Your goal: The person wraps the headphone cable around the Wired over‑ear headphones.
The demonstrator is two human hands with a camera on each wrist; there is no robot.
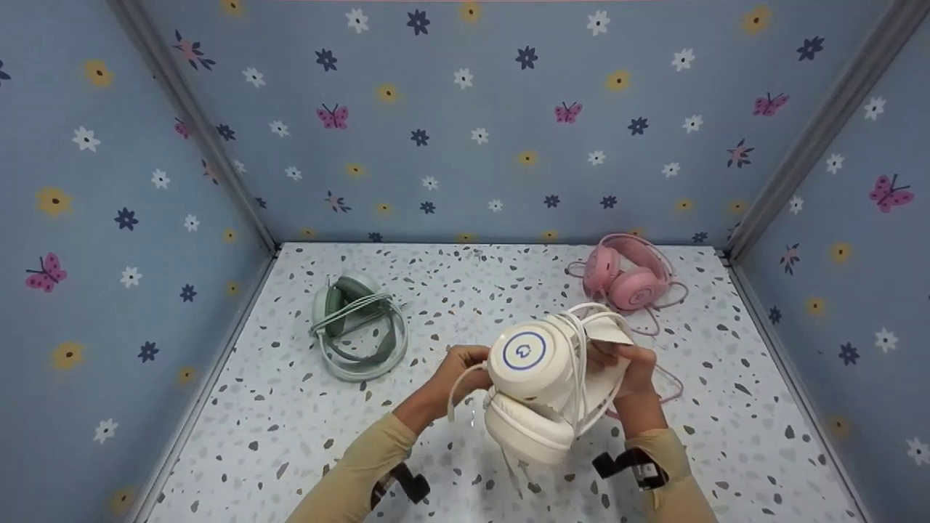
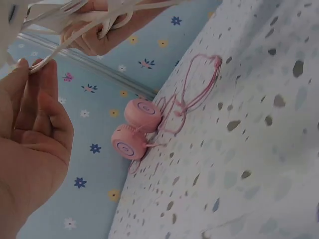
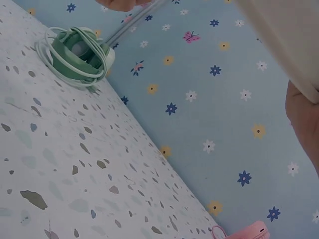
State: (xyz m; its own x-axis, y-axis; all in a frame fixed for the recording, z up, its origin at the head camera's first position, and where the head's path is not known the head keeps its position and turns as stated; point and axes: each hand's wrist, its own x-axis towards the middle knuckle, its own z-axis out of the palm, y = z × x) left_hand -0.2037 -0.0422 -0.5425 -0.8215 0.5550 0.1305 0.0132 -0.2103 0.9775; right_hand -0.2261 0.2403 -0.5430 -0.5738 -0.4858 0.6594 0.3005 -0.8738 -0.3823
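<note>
Cream-white headphones point(image 1: 529, 430), with a blue ring logo on one ear cup, are held up above the table in front of me. Their white cable point(image 1: 579, 378) is wound around the headband. My right hand point(image 1: 636, 374) grips the headband on the right side, some of its fingers hidden behind it. At the left, my left hand point(image 1: 459, 376) is beside the ear cups. In the left wrist view that hand point(image 2: 37, 124) pinches a strand of the white cable point(image 2: 75, 36) between thumb and fingertips.
Green headphones point(image 1: 363, 367) with a wrapped cable lie on the speckled table point(image 1: 465, 283) at the left. Pink headphones point(image 1: 633, 287) lie at the back right, their cable trailing forward behind my right hand. Flower-patterned walls point(image 1: 465, 167) enclose the back and both sides.
</note>
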